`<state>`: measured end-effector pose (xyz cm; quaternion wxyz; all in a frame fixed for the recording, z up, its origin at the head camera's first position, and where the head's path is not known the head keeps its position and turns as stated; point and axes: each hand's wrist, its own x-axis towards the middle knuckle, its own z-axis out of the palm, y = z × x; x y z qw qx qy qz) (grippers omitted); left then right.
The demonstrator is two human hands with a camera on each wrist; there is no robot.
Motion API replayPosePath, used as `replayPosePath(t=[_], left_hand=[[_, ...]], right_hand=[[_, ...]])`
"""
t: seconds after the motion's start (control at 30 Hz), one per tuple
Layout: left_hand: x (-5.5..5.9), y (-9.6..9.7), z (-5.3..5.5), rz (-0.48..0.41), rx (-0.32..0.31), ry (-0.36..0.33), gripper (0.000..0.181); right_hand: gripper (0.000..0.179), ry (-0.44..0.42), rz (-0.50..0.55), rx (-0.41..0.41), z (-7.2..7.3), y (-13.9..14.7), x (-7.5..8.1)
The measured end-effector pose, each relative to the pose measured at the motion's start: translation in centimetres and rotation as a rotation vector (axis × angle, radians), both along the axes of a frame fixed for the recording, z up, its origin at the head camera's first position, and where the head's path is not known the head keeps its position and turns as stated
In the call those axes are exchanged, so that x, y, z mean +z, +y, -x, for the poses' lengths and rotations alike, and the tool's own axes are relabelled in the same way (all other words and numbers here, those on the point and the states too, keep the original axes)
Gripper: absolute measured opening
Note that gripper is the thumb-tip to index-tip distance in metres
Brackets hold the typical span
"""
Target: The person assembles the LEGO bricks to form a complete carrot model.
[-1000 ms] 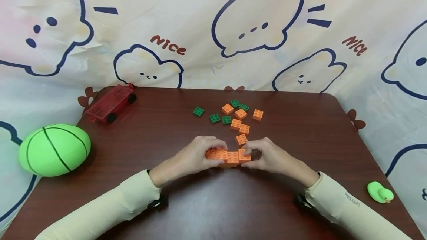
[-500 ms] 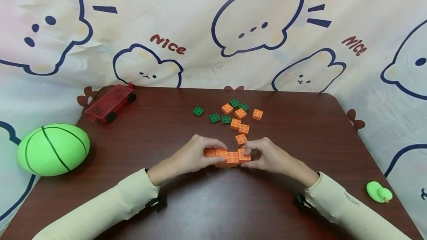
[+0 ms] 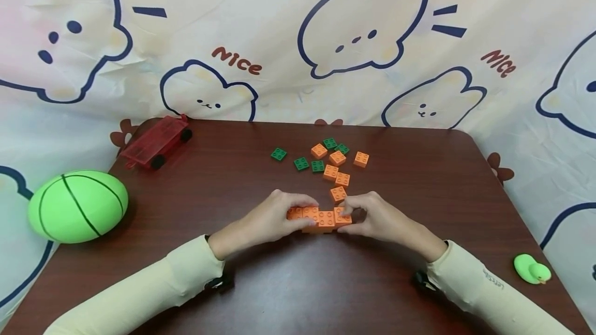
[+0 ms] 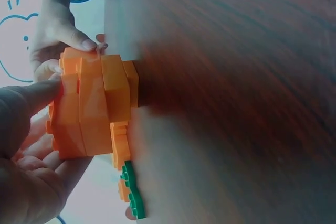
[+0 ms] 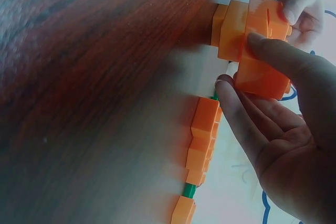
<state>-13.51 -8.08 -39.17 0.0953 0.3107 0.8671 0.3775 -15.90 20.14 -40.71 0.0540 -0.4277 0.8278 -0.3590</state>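
Slightly higher on the near face of a stepped orange brick structure [image 3: 327, 219] sits the thumb of a person's left hand [image 3: 273, 217] than a second earlier, while the right hand [image 3: 378, 217] and the bricks around it have hardly moved. Both hands grip the structure, one at each end: the left thumb presses the near side with fingers curled round the far side, and the right thumb and fingers pinch the block at the right end. The structure stands studs up over the middle of the brown table [image 3: 298, 299]; whether its base touches the surface cannot be told. Between it and the table's far edge lie six loose orange bricks [image 3: 331, 171], the closest just beyond the right index finger, and five loose green bricks [image 3: 301, 164]. A translucent red toy vehicle [image 3: 153, 141] with black wheels occupies the far left corner, a green ball [image 3: 78, 207] with dark lines the left edge, and a green toy duck [image 3: 526, 269] lies near the right edge, before a cartoon-printed cloth [image 3: 279, 14]
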Motion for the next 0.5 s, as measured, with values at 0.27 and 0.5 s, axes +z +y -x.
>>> replayPosePath(t=[0.27, 0.5], left_hand=[[0.23, 0.01, -0.05, 0.028, 0.005, -0.036, 0.038], [0.13, 0.03, -0.16, 0.024, 0.017, -0.027, 0.037]], right_hand=[[0.029, -0.005, -0.007, -0.005, -0.05, -0.08, 0.07], [0.026, -0.006, -0.005, -0.002, 0.04, -0.07, 0.04]])
